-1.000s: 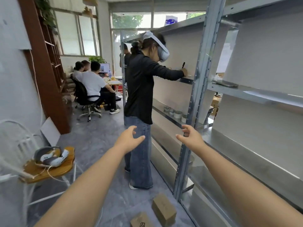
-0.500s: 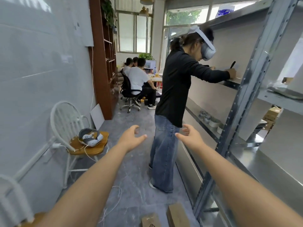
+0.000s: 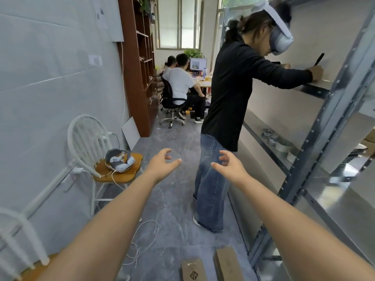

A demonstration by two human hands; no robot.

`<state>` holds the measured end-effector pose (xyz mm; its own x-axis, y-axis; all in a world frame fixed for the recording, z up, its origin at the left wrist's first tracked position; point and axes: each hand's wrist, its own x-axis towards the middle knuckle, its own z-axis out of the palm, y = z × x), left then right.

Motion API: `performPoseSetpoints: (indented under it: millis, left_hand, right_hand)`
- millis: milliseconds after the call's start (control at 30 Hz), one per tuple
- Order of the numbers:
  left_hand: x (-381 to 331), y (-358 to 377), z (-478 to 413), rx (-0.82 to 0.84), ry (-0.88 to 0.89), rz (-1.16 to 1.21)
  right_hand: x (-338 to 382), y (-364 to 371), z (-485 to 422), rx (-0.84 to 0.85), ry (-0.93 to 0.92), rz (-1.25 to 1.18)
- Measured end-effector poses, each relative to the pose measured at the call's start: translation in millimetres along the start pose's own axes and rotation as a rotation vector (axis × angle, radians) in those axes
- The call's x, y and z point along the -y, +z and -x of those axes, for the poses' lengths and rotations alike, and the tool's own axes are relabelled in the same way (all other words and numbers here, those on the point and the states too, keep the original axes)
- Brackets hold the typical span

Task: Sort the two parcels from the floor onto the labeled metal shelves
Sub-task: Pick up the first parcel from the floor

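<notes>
Two oblong brown cardboard parcels [image 3: 193,269]

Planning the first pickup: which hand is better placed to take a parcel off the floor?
Likely the right hand: both hands are open and empty, but the right parcel lies nearer the right forearm and the shelves on that side. The left hand suits the left parcel.
</notes>
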<state>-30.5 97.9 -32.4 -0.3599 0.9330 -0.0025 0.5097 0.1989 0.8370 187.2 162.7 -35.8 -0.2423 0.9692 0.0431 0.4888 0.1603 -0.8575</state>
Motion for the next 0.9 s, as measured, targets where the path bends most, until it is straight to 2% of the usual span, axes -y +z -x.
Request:
performPoseSetpoints:
  millis: [333, 567, 900]
  left_hand:
    - [35, 32, -77, 0.08, -0.061, 0.004]
    - [92, 71, -103, 0.104, -0.206, -0.052]
    - [180, 147, -105, 0.183, -0.404, -0.027]
  right_hand:
    - [-51, 34, -65, 0.032, 0.095, -0.008]
    - [-120, 68, -99, 0.108, 0.218, -0.016]
    - [-219, 118, -99, 0.209, 0.385, -0.031]
